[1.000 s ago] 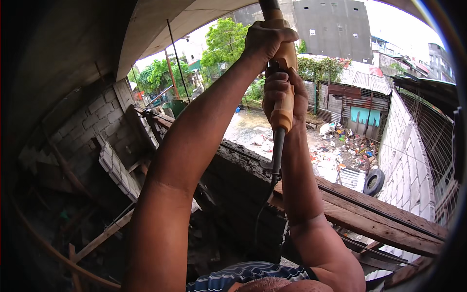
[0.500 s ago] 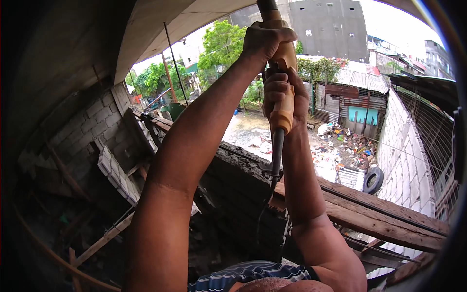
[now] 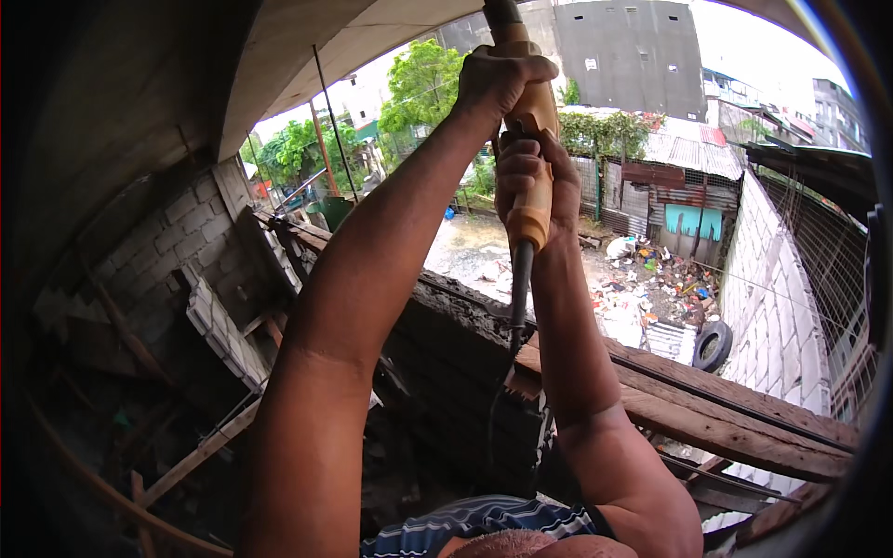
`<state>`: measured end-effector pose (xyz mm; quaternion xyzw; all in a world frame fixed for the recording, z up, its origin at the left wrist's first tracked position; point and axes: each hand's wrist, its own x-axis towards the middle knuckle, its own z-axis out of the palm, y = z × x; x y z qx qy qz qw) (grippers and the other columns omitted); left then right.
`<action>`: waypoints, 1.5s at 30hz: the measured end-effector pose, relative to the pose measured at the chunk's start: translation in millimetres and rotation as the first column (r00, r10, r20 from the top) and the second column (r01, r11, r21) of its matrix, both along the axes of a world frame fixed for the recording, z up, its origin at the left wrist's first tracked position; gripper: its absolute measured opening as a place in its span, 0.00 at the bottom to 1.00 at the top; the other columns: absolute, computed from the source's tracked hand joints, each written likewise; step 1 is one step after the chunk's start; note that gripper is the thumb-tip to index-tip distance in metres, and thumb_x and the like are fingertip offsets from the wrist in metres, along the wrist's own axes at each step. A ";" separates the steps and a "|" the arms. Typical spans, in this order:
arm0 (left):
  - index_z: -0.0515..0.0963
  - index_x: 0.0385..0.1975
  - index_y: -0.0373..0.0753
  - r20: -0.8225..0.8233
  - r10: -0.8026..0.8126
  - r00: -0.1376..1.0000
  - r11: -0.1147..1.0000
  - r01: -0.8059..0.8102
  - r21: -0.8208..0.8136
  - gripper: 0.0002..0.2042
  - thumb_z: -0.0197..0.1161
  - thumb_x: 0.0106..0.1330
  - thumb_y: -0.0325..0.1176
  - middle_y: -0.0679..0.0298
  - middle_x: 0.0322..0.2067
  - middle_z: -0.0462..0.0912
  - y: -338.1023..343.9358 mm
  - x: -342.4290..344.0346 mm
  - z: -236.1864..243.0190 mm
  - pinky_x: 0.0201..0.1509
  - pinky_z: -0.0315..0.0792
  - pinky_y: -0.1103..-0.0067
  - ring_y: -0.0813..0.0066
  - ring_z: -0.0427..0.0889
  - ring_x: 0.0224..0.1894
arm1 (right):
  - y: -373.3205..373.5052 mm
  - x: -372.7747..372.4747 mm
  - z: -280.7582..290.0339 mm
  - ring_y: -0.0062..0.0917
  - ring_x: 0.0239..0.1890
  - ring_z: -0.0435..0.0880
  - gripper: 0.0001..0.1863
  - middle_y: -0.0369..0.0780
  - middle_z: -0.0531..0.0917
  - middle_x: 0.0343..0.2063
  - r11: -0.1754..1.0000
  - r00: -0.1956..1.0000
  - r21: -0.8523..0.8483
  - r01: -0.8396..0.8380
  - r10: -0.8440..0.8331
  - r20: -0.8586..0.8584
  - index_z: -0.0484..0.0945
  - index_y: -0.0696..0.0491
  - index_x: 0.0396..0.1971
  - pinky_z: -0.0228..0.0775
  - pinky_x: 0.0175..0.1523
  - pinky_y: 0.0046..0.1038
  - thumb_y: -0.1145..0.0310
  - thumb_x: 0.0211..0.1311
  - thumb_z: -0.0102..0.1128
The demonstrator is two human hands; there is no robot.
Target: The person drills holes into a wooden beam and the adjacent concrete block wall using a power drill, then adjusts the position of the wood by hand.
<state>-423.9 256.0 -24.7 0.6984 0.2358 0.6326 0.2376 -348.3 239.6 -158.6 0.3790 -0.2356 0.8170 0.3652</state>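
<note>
Corded power tool (image 3: 535, 119): judged heavy, rigid. Left grip (image 3: 498, 82) wraps forward housing (image 3: 538, 99); right grip (image 3: 564, 186), rear handle (image 3: 529, 221). Both holds suitable.

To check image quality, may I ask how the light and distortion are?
Head view: sky washed white, grey block wall at left in shadow; head view: white wall at right curves near the dark rim; head view: left hand and right hand, on the tan tool, fairly sharp.
</note>
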 end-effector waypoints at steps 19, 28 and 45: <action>0.86 0.32 0.34 -0.076 0.007 0.997 1.000 -0.006 0.011 0.20 0.77 0.40 0.39 0.58 0.33 0.87 -0.1 -5.2 3.1 0.42 0.80 0.75 0.70 0.86 0.32 | 1.9 -5.5 -0.9 0.21 0.29 0.80 0.14 0.34 0.79 0.30 1.000 1.000 0.016 -0.007 0.007 -0.014 0.72 0.56 0.45 0.78 0.33 0.29 0.60 0.70 0.57; 0.85 0.31 0.35 -0.111 0.040 0.993 0.999 -0.035 0.041 0.15 0.73 0.46 0.38 0.62 0.29 0.85 0.4 -7.4 1.9 0.40 0.77 0.77 0.74 0.83 0.31 | 3.3 -10.7 -0.6 0.21 0.29 0.80 0.15 0.34 0.80 0.30 1.000 0.999 0.029 -0.002 0.003 -0.033 0.72 0.56 0.45 0.78 0.33 0.30 0.60 0.70 0.57; 0.85 0.33 0.35 -0.136 0.038 0.990 0.999 -0.033 0.040 0.21 0.77 0.40 0.41 0.57 0.32 0.88 7.6 -11.4 4.2 0.43 0.80 0.76 0.68 0.87 0.34 | 9.0 -13.9 -2.5 0.21 0.28 0.80 0.15 0.34 0.80 0.30 0.999 0.999 0.001 0.045 -0.045 -0.020 0.72 0.55 0.46 0.78 0.31 0.29 0.60 0.70 0.57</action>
